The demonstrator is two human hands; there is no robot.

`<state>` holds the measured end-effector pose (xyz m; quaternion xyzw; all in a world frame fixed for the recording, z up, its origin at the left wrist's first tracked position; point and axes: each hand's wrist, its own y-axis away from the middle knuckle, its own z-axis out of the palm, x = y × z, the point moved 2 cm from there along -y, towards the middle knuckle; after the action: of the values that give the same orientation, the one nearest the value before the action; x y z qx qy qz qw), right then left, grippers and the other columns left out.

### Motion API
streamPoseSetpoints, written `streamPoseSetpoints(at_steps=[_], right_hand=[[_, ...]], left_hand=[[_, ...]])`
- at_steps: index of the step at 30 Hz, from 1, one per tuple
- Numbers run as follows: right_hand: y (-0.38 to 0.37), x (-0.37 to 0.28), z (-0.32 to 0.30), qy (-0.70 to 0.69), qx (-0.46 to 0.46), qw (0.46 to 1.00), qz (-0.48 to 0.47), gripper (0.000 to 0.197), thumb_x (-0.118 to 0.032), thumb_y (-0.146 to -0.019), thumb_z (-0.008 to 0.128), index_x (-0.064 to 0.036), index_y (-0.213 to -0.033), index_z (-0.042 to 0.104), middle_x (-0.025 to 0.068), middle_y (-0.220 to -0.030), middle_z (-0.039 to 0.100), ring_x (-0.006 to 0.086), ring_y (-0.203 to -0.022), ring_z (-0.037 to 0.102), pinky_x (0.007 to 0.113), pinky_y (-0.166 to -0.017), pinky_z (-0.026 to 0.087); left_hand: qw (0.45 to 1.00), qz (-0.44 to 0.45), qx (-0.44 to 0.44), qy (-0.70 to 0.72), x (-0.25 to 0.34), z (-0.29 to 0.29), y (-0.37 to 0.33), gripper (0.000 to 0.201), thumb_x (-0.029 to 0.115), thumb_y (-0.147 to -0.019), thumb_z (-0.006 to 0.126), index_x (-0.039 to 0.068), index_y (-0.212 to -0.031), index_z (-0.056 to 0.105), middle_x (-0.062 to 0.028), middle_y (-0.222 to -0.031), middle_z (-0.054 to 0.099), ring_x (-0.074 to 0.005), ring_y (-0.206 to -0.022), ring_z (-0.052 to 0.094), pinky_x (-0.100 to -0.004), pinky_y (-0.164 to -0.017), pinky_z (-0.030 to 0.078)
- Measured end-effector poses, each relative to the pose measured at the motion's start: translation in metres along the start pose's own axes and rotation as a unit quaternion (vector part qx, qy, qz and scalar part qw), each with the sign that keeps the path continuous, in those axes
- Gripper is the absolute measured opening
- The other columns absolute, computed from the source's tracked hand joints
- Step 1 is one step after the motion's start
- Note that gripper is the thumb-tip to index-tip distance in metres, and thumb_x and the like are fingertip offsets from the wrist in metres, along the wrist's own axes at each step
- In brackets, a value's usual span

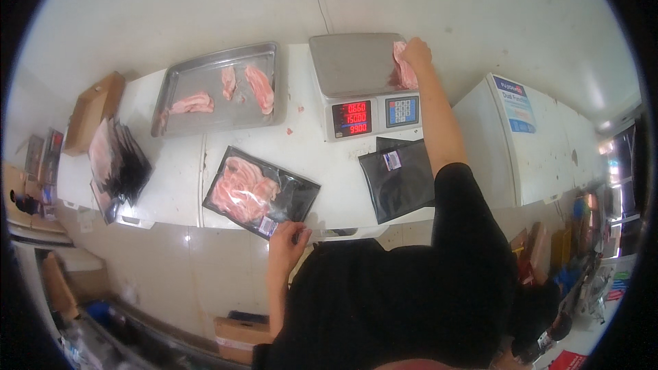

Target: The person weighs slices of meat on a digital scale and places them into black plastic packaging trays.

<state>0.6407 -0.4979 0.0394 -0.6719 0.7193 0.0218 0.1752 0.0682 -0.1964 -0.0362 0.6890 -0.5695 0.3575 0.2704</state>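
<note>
The right arm reached far forward and up from the shoulder, nearly straight at the elbow, with the bare forearm running away from the body. A short black sleeve covered its upper part. The right hand (pixel 415 51) lay at the far end of that reach, fingers curled downward and closed in a loose grip, knuckles facing the camera. The left arm stayed close to the body, bent at the elbow, its bare forearm rising almost vertically from the lower part of the view. The left hand (pixel 287 240) rested low and near the torso, palm down, fingers spread slightly and pointing forward, the thumb set apart toward the right.
</note>
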Motion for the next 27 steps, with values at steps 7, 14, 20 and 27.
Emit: streamPoseSetpoints(at_steps=[7,14,20,27], right_hand=[[-0.009,-0.009,-0.015,0.05,-0.109,0.993,0.014,0.051,-0.028,-0.082,0.08,-0.0045,-0.126,0.067,0.0234,-0.131,0.068,0.042,-0.124,0.065,0.05,-0.102,0.055],[0.009,-0.027,-0.008,0.063,-0.028,0.998,-0.017,0.051,-0.033,-0.078,0.085,-0.0063,-0.118,0.071,0.0202,-0.124,0.071,0.039,-0.119,0.068,0.049,-0.097,0.057],[0.023,-0.017,-0.008,-0.086,0.059,0.982,-0.155,0.039,-0.028,-0.078,0.085,-0.0043,-0.106,0.073,0.0164,-0.103,0.075,0.0328,-0.096,0.074,0.042,-0.083,0.059],[0.078,-0.019,-0.105,-0.566,-0.044,0.8,-0.193,0.053,0.0,-0.087,0.074,-0.0042,-0.138,0.059,0.0052,-0.103,0.072,0.0155,-0.089,0.069,0.027,-0.079,0.053]], left_hand=[[1.0,0.021,-0.006,0.001,0.0,-0.001,-0.004,0.018,0.016,-0.09,0.078,0.001,-0.097,0.073,-0.0143,-0.087,0.068,-0.0294,-0.081,0.068,-0.0388,-0.074,0.053],[1.0,-0.005,0.004,0.002,-0.003,-0.004,-0.003,0.016,0.016,-0.09,0.077,0.002,-0.095,0.073,-0.0146,-0.088,0.069,-0.0312,-0.083,0.068,-0.0401,-0.076,0.053],[1.0,-0.01,0.008,0.018,-0.005,-0.005,0.004,0.015,0.016,-0.09,0.077,0.002,-0.095,0.072,-0.0142,-0.088,0.069,-0.0326,-0.083,0.068,-0.0404,-0.075,0.053],[0.988,-0.052,-0.029,0.141,-0.005,-0.004,-0.004,0.016,0.017,-0.093,0.076,0.001,-0.097,0.072,-0.0084,-0.09,0.072,-0.0235,-0.082,0.069,-0.0375,-0.075,0.053]])
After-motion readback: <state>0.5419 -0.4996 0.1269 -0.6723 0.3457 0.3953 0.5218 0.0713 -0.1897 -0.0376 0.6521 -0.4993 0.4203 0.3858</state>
